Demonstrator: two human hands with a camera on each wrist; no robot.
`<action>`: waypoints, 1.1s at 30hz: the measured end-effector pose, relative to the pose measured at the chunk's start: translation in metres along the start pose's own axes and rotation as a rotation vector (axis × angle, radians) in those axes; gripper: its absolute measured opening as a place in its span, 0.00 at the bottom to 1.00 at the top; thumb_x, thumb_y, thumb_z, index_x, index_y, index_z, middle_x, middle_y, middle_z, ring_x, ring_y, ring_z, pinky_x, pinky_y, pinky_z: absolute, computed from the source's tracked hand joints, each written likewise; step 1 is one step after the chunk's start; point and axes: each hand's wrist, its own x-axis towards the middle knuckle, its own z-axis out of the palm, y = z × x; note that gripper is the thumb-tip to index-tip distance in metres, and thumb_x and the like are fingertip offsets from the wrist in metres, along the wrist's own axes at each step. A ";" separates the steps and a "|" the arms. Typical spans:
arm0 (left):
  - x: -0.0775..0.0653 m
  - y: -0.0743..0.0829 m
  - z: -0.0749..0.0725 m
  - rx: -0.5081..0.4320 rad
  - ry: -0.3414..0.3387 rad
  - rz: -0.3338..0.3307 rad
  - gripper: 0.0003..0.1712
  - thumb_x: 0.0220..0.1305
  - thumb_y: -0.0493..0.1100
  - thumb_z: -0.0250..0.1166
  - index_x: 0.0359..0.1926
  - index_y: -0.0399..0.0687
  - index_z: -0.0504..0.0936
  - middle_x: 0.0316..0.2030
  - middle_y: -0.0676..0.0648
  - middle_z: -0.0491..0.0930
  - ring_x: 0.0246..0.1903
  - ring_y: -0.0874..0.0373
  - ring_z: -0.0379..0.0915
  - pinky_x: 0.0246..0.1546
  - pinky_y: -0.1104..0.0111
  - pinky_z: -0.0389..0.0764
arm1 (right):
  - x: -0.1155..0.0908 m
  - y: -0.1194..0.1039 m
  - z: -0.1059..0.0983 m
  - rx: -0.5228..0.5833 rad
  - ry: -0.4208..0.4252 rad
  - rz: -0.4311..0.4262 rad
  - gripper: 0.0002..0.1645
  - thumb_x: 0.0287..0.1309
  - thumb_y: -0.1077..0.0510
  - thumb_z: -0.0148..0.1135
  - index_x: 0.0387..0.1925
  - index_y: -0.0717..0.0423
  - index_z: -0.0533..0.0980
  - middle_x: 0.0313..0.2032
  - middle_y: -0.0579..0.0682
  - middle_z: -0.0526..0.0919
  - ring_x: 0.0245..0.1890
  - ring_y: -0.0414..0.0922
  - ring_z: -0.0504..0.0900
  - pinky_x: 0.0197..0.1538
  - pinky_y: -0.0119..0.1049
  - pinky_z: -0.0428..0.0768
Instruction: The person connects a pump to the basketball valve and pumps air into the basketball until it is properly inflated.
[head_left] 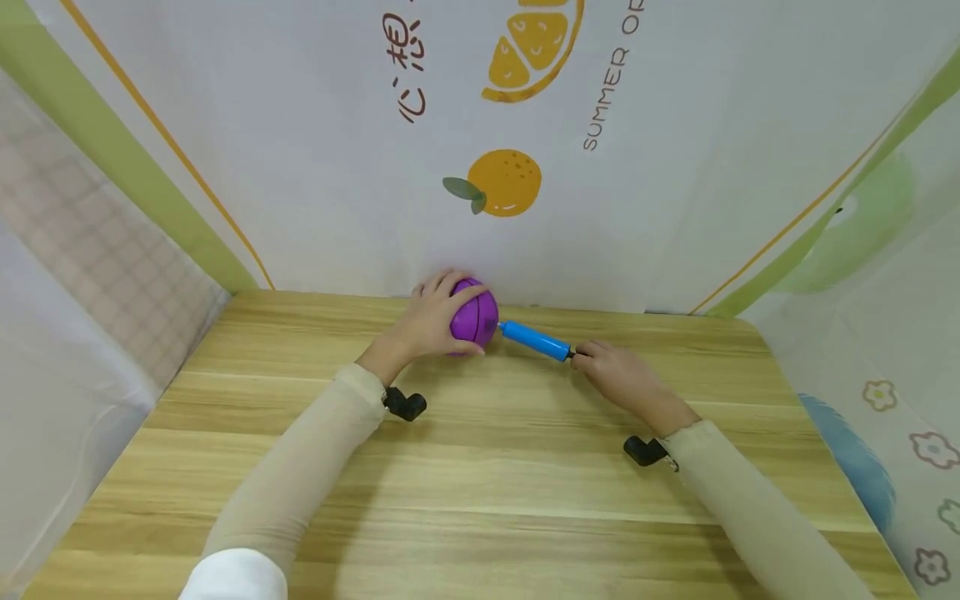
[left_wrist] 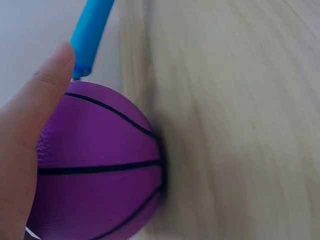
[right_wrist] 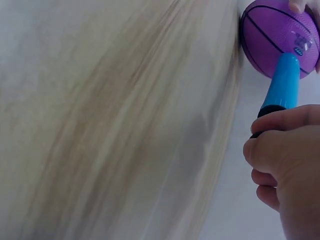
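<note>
A small purple basketball (head_left: 476, 315) with black lines sits near the back edge of the table. My left hand (head_left: 437, 321) grips it, with the fingers over its top and the thumb along its near side. A blue hand pump (head_left: 536, 341) points at the ball from the right, its tip right at the ball's surface. My right hand (head_left: 618, 375) holds the pump's black handle end with curled fingers. In the left wrist view the ball (left_wrist: 105, 165) fills the lower left, below the blue pump barrel (left_wrist: 92, 37). The right wrist view shows the pump (right_wrist: 283, 82) lined up with the ball.
The wood-grain table (head_left: 480, 483) stretches toward me. Behind it hangs a white curtain (head_left: 337, 192) printed with oranges and lettering. More patterned cloth hangs at the left and right sides. A black wrist camera (head_left: 405, 405) is strapped at the left cuff, another camera (head_left: 645, 451) at the right.
</note>
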 end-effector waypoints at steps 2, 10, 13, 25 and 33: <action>0.000 -0.003 0.003 -0.012 0.009 0.004 0.58 0.44 0.65 0.82 0.74 0.57 0.66 0.73 0.42 0.56 0.74 0.37 0.45 0.66 0.34 0.60 | 0.002 0.001 0.003 0.018 -0.011 0.021 0.09 0.58 0.67 0.72 0.41 0.60 0.84 0.41 0.55 0.83 0.41 0.49 0.83 0.41 0.40 0.85; 0.001 -0.004 0.012 0.036 0.051 -0.001 0.53 0.49 0.65 0.79 0.74 0.59 0.67 0.72 0.43 0.57 0.72 0.37 0.48 0.60 0.38 0.69 | 0.005 0.008 0.014 0.065 -0.023 0.074 0.09 0.61 0.64 0.71 0.43 0.60 0.84 0.44 0.57 0.83 0.44 0.52 0.83 0.43 0.45 0.85; 0.001 0.002 0.013 0.064 0.048 -0.015 0.51 0.50 0.64 0.78 0.73 0.60 0.68 0.72 0.42 0.58 0.72 0.36 0.49 0.60 0.38 0.69 | 0.006 0.009 0.017 0.100 -0.038 0.103 0.08 0.63 0.63 0.69 0.44 0.59 0.84 0.45 0.57 0.82 0.45 0.53 0.83 0.44 0.46 0.85; -0.002 0.014 0.022 0.186 0.082 0.011 0.48 0.52 0.63 0.77 0.72 0.60 0.70 0.72 0.41 0.60 0.72 0.37 0.49 0.60 0.36 0.67 | 0.025 0.013 0.010 0.191 0.088 0.158 0.04 0.61 0.60 0.70 0.34 0.58 0.83 0.45 0.60 0.85 0.40 0.54 0.85 0.41 0.47 0.85; -0.002 0.018 0.023 0.191 0.081 -0.004 0.48 0.50 0.62 0.78 0.72 0.60 0.71 0.73 0.41 0.60 0.72 0.37 0.48 0.61 0.37 0.66 | 0.066 -0.005 0.001 0.206 -0.055 0.256 0.18 0.67 0.50 0.66 0.51 0.58 0.81 0.49 0.56 0.86 0.44 0.53 0.86 0.45 0.49 0.84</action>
